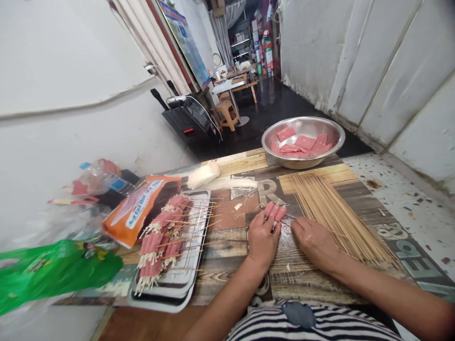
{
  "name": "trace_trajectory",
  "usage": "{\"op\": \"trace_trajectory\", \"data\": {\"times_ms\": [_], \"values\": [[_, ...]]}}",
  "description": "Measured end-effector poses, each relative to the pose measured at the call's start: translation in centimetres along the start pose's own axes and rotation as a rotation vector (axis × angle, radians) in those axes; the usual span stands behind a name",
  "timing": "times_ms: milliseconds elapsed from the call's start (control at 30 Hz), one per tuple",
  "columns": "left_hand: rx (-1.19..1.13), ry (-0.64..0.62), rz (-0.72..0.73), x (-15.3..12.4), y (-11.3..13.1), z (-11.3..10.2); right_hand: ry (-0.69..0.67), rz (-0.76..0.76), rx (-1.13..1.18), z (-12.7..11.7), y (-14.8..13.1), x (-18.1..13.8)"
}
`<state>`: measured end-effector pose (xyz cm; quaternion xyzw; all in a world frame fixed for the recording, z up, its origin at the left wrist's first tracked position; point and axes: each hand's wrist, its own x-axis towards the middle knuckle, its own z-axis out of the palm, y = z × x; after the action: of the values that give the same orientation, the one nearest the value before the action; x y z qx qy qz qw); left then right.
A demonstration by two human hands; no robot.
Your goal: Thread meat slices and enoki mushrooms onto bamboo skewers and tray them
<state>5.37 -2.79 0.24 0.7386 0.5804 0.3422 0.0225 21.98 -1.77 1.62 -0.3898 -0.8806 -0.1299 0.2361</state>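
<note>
My left hand (262,235) lies on the wooden table (227,246), its fingers pressed down on a few pink meat rolls (275,210). My right hand (313,240) is just to the right, fingers pinched on a thin bamboo skewer (288,219) whose tip points at the rolls. A wide pile of bamboo skewers (330,208) lies beside my right hand. Left of my hands, a metal tray (185,279) holds several finished skewers of pink rolls stuffed with white enoki mushrooms (159,237).
A steel bowl (330,128) with pink meat slices sits at the table's far edge. Loose enoki mushrooms (204,174) lie at the far left. An orange packet (137,208) and a green plastic bag (53,270) crowd the left side. A dark floor and stools lie beyond.
</note>
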Motion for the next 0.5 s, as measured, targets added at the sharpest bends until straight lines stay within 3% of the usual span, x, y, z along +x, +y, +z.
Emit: {"op": "trace_trajectory", "data": {"times_ms": [233, 400, 500], "values": [[-0.010, -0.004, -0.003, 0.0, 0.2, -0.2, -0.109, -0.002, 0.015, 1.8, 0.2, -0.5], [-0.039, 0.055, 0.032, 0.2, 1.3, -2.1, -0.248, 0.081, -0.020, 0.8, 1.9, -1.0], [0.004, 0.087, -0.016, -1.0, 1.1, -3.2, -0.296, 0.047, -0.031, 0.3, 2.9, -0.8]]}}
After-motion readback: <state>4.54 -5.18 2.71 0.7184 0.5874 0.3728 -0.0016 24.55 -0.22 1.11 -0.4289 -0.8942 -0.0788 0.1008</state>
